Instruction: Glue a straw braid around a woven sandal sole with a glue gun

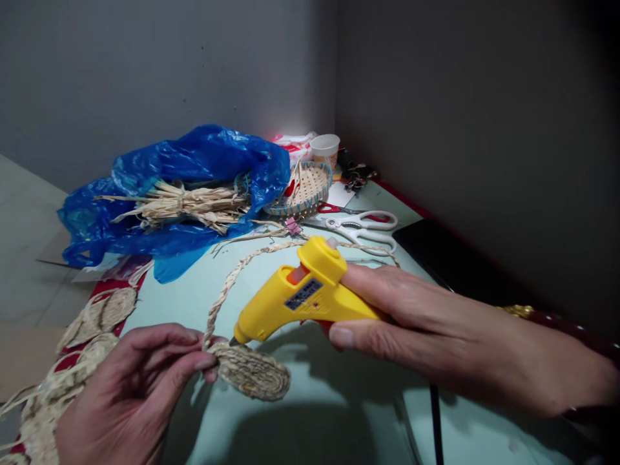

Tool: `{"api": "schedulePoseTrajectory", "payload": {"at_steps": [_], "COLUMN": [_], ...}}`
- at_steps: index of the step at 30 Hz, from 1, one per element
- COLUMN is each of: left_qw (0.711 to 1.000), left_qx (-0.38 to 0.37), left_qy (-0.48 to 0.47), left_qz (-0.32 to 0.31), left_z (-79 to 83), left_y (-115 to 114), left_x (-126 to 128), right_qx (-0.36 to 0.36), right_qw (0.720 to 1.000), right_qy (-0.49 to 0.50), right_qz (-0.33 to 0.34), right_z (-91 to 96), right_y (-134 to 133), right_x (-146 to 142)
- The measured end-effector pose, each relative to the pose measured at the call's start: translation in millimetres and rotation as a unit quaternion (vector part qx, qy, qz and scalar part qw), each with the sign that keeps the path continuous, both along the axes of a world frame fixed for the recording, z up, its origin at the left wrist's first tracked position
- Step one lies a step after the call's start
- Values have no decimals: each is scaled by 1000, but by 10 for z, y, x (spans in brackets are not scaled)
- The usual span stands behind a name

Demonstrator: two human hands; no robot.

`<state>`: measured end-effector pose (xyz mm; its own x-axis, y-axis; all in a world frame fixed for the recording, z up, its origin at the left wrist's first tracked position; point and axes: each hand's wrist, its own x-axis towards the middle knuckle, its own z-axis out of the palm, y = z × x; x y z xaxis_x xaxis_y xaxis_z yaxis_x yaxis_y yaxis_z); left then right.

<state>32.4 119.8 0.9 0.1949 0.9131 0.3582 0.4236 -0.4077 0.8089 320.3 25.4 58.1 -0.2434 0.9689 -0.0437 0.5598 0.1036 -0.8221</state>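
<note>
My right hand (436, 329) is wrapped round a yellow glue gun (300, 294), its nozzle pointing down-left onto the edge of a small coiled straw disc (252, 371). My left hand (130, 387) pinches the left edge of that disc on the pale green table (339, 413). A braided straw cord (232, 278) runs up from the disc across the table. The gun's black cable (436, 420) hangs down below my right hand.
A blue plastic bag (194, 181) with a bundle of dry straw (184, 203) lies behind. A small woven basket (305, 187), white scissors (363, 226), a pink clip (292, 226) and a cup (325, 148) sit near the corner. Finished straw discs (97, 316) lie at left.
</note>
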Motion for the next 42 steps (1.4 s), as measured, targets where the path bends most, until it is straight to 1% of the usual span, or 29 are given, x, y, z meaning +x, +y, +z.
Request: {"api": "schedulePoseTrajectory", "payload": {"at_steps": [8, 11, 17, 20, 23, 27, 34, 38, 40, 42], "left_qw": [1000, 1000, 999, 999, 998, 999, 998, 998, 998, 998], "left_qx": [3, -3, -21, -32, -45, -43, -53, -46, -55, -49], "left_qy": [-23, -29, -39, -42, -36, -27, -37, -31, -33, -38], "left_qz": [-8, -5, -3, 2, 16, 14, 11, 21, 24, 26], "left_z": [4, 8, 4, -1, 7, 33, 26, 25, 30, 36], "left_y": [15, 14, 37, 50, 33, -21, -27, -17, -14, -10], "left_x": [-1, -4, -30, -39, -35, -14, -21, -51, -49, -36], "right_qx": [0, 8, -4, 5, 12, 22, -3, -13, -3, 12], "right_qw": [1000, 1000, 1000, 1000, 1000, 999, 1000, 1000, 1000, 1000], "right_qy": [2, 8, 5, 1, -14, -19, -5, -12, -11, -11], "right_qz": [0, -1, -1, -3, -11, -16, -7, -12, -14, -10], "right_z": [24, 16, 9, 2, 4, 13, 51, 72, 66, 49], "right_y": [5, 12, 2, -15, -21, -13, -1, -14, -17, -18], "right_x": [2, 3, 12, 12, 4, -8, -21, -7, 2, 9]}}
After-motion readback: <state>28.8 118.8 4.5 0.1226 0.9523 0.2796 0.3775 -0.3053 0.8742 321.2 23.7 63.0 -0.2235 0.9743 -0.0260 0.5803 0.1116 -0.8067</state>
